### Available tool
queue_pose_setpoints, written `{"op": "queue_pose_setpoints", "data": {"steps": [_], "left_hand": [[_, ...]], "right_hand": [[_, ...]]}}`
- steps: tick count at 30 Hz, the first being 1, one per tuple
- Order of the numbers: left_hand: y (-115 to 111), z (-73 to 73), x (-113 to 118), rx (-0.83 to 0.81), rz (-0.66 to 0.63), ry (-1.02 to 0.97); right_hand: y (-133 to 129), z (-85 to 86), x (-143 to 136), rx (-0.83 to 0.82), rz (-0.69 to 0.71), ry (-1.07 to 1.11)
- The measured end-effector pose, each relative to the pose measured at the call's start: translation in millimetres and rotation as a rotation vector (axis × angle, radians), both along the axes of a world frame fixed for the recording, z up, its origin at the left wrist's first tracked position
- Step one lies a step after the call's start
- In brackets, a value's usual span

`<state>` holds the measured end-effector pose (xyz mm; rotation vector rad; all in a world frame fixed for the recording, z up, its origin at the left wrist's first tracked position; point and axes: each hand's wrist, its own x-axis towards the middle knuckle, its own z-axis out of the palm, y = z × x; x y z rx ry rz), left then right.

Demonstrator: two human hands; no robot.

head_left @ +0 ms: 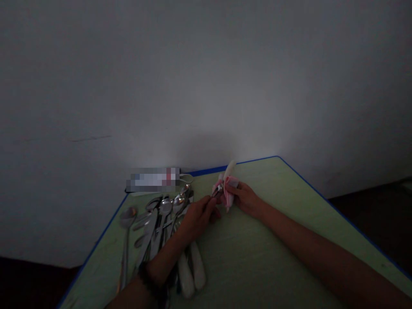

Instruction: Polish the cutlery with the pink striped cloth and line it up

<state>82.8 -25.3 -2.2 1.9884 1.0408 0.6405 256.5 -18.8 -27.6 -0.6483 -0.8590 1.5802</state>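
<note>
My left hand [201, 212] is closed on the metal end of a white-handled utensil [229, 169]. Its handle points up and away from me; the fingers cover too much of the metal part to tell its exact kind. My right hand [246, 198] pinches a pink cloth [230, 189] that is folded around the utensil near the base of the handle. To the left, partly behind my left forearm, lies a pile of metal cutlery with spoons [165, 207] and flat pieces. Two thick white handles [197, 266] stick out toward me from it.
A long-handled spoon [128, 219] lies apart at the table's left side. By the back left corner sits a blurred-out rectangular object [152, 180] with a pale cord [188, 176]. The green table [289, 201] has a blue edge and stands against a grey wall [206, 86].
</note>
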Motion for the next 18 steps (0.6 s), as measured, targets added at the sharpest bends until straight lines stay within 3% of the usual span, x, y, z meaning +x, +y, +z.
{"op": "queue_pose_setpoints", "data": {"steps": [12,18], "left_hand": [[-1.5,2.8,-0.5,0.079,0.082,0.018],[-1.3,0.2,1.9,0.041,0.152,-0.088]], "right_hand": [[-0.2,-1.4,0.5,0.079,0.045,-0.07],[1.9,-4.5,2.5,0.097,0.028,-0.107]]}}
